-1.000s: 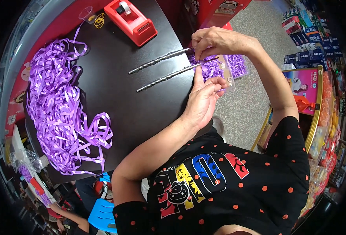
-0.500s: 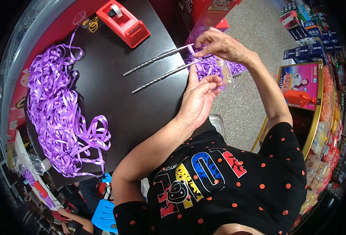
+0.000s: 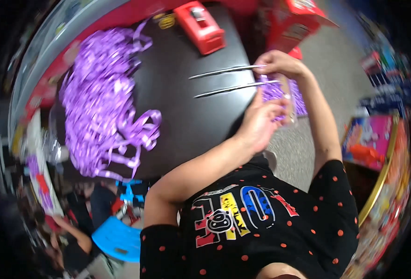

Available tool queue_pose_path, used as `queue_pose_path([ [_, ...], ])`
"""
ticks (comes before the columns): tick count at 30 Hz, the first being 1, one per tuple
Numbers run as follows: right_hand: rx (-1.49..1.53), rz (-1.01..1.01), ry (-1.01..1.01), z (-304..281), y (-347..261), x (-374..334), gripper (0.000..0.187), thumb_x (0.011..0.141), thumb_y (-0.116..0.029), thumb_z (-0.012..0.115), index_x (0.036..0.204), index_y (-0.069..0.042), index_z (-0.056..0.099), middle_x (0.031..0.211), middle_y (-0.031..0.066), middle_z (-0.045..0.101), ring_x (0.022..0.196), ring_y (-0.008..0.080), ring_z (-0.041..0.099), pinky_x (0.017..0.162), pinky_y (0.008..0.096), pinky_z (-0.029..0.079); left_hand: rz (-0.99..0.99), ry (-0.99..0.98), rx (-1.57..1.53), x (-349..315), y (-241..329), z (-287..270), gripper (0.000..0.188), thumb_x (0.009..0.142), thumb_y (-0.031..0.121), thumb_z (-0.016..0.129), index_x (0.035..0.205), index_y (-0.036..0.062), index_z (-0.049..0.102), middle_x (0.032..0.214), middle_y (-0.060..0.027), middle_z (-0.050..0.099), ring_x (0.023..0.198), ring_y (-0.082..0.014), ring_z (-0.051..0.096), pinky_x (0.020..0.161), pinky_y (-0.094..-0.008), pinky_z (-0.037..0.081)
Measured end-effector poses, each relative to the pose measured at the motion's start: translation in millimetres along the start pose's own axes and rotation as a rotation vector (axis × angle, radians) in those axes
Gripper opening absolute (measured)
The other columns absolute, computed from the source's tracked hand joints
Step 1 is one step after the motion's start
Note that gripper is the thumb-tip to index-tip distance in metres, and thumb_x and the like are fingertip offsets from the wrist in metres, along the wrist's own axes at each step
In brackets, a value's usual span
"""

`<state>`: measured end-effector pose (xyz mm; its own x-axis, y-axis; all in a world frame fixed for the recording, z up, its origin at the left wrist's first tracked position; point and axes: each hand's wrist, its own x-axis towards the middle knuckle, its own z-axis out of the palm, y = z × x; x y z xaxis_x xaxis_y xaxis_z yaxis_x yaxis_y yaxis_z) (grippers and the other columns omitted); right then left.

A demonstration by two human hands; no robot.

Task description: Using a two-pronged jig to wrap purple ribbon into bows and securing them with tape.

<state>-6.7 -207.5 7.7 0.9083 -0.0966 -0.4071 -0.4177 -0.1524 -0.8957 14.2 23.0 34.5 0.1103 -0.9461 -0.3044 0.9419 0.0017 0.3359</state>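
Observation:
Two parallel twisted silver metal rods [image 3: 224, 89] reach over the dark table [image 3: 177, 125] toward its right edge. At the far rod's right end, my right hand [image 3: 280, 63] is bent closed on a purple ribbon, its fingertips blurred. Below the nearer rod is my left hand [image 3: 263, 121], palm up, with the index finger stretched toward the rod and the other fingers loosely curled, apparently holding nothing. Beneath both hands, short purple pieces [image 3: 273, 92] fill a clear plastic box [image 3: 293, 111]. A large tangled heap of purple ribbon [image 3: 101, 93] lies on the table's left.
A red tape dispenser [image 3: 201, 29] and yellow rubber bands [image 3: 167, 21] sit at the table's back. Beyond the right edge stands a red carton [image 3: 298, 23]. Goods shelves [image 3: 377, 139] line the right. At lower left are a blue stool [image 3: 118, 239] and another person's arm [image 3: 75, 232].
The whole view has shifted, so the table and rods appear farther right. My right hand has gone from over both rods to the far rod's end. My left hand keeps its pose.

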Motion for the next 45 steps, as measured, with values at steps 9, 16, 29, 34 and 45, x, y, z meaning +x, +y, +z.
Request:
queue_pose_path([
  [9, 0.028, 0.116, 0.358, -23, 36, -56, 0.03, 0.084, -0.032, 0.068, 0.092, -0.003, 0.066, 0.072, -0.0051, 0.056, 0.062, 0.0046, 0.047, 0.057, 0.02, 0.036, 0.737, 0.261, 1.33, -145, 74, -33, 0.032, 0.086, -0.001, 0.056, 0.117, 0.0034, 0.061, 0.096, -0.0067, 0.063, 0.092, -0.0161, 0.06, 0.082, -0.0296, 0.048],
  [16, -0.334, 0.01, 0.827, -6, 110, -71, 0.048, 0.091, -0.03, 0.06, 0.123, 0.005, 0.056, 0.115, 0.0147, 0.063, 0.107, 0.0194, 0.058, 0.094, 0.0301, 0.043, 1.064, 1.223, 1.929, -194, 130, -102, 0.025, 0.082, 0.014, 0.065, 0.104, 0.0014, 0.064, 0.103, -0.0141, 0.059, 0.096, -0.0311, 0.054, 0.086, -0.0415, 0.042],
  [29, -0.148, -0.521, 1.043, 139, -47, -64, 0.02, 0.093, -0.008, 0.056, 0.107, 0.002, 0.066, 0.104, 0.007, 0.067, 0.098, 0.0129, 0.06, 0.089, 0.0256, 0.044, 1.168, 0.743, 1.82, -168, 127, -101, 0.017, 0.083, 0.008, 0.063, 0.098, 0.002, 0.068, 0.109, -0.013, 0.062, 0.099, -0.0293, 0.06, 0.087, -0.0377, 0.046],
  [34, -0.272, -0.481, 0.776, 159, -74, -36, 0.015, 0.089, -0.006, 0.06, 0.101, 0.0, 0.068, 0.094, 0.0077, 0.068, 0.088, 0.0129, 0.062, 0.079, 0.0251, 0.047, 1.086, 0.852, 1.876, -179, 168, -105, 0.014, 0.082, 0.009, 0.064, 0.093, 0.0013, 0.068, 0.093, -0.0124, 0.064, 0.088, -0.0301, 0.061, 0.081, -0.0373, 0.046],
  [45, -0.496, -0.619, 0.678, 200, -96, -33, 0.016, 0.082, -0.001, 0.064, 0.097, -0.003, 0.067, 0.092, 0.0122, 0.068, 0.085, 0.0249, 0.067, 0.075, 0.0313, 0.051, 1.03, 0.743, 2.302, -122, 216, -119, 0.012, 0.077, 0.013, 0.067, 0.081, 0.0015, 0.068, 0.084, -0.0139, 0.058, 0.089, -0.0304, 0.056, 0.08, -0.042, 0.044],
])
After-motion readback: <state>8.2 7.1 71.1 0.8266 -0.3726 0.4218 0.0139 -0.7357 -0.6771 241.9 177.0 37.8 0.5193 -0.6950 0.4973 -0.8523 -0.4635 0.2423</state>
